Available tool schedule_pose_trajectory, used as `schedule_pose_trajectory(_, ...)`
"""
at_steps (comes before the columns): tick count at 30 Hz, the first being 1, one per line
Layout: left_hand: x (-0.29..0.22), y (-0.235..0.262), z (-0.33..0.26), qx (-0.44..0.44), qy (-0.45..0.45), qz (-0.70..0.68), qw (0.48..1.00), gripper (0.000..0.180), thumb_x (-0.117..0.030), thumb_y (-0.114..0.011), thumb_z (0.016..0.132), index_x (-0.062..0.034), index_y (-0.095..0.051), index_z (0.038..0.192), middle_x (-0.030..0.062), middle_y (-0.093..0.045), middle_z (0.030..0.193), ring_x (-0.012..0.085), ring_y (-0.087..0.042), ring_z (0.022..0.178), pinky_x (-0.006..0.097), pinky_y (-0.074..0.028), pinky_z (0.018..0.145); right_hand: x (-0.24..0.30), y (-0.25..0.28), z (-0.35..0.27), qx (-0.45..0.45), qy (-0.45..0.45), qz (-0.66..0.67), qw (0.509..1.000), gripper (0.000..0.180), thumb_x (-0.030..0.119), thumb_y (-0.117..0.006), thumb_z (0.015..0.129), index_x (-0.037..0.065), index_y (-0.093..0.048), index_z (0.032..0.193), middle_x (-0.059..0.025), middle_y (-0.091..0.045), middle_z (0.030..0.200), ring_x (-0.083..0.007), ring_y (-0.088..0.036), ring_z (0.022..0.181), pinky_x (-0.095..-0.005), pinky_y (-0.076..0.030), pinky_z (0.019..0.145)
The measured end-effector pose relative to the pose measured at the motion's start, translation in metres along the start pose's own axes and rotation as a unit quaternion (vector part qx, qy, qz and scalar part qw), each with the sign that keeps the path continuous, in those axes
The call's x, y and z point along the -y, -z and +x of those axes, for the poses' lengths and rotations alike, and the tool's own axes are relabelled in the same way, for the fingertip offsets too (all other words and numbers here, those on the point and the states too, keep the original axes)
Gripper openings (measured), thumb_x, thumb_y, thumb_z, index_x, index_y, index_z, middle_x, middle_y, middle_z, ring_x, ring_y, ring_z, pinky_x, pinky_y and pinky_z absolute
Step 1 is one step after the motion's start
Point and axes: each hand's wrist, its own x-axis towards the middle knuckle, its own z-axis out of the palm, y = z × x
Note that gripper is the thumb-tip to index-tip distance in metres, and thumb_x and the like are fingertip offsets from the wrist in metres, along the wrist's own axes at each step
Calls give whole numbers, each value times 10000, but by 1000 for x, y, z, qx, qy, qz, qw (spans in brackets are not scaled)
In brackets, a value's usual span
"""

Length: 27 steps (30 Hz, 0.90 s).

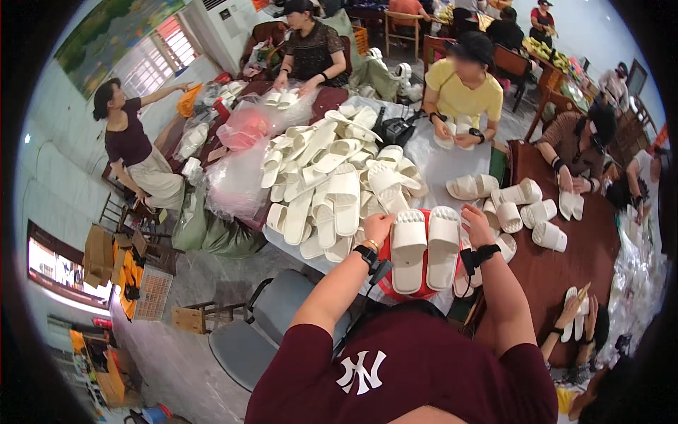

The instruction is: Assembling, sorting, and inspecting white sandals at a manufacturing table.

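Note:
Two cream slippers lie side by side in front of me, a left slipper (407,256) and a right slipper (443,247), soles down and toe straps away from me. Beneath them is a round red object (386,285), mostly covered, its kind unclear. My left hand (378,227) is closed at the outer edge of the left slipper near its strap, fingertips partly hidden. On the other side, my right hand (479,227) has its fingers loosely stretched toward the right slipper's outer edge, with nothing seen in them. Both wrists wear black bands.
A large heap of cream slippers (332,162) covers the table beyond my left hand. More loose slippers (519,201) lie to the right. Clear plastic bags (240,177) sit at the heap's left. A grey chair (272,318) stands at my left. Several co-workers handle slippers around the tables.

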Motion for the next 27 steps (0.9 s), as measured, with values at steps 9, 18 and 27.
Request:
schedule_pose_trajectory(9,-38,-13,-22,-58,-177,-25,982,200,-199,-634,823,-11,-680,875,140,-683,814,250,-658,736,338,-501,685,17,-42,-14,-4,235,23,972,136,73,-558,882,-2,-604,986,-37,-615,827,-114,-585,722,-220,-451,639)
schedule_pose_trajectory(18,-51,-24,-42,118,-134,-166,970,199,-144,-604,877,-2,-668,1001,49,-682,842,94,-603,754,246,-487,698,-11,-88,-44,32,270,-156,949,179,58,-564,854,-20,-603,1010,-74,-654,766,-124,-599,682,-254,-485,609)
schedule_pose_trajectory(27,-47,-30,-46,90,-160,-159,970,170,-131,-590,877,-18,-689,956,35,-676,783,88,-582,643,243,-475,610,-6,-90,-58,-4,300,-249,921,102,71,-619,848,-18,-631,896,-54,-635,730,-86,-563,659,-252,-467,608)
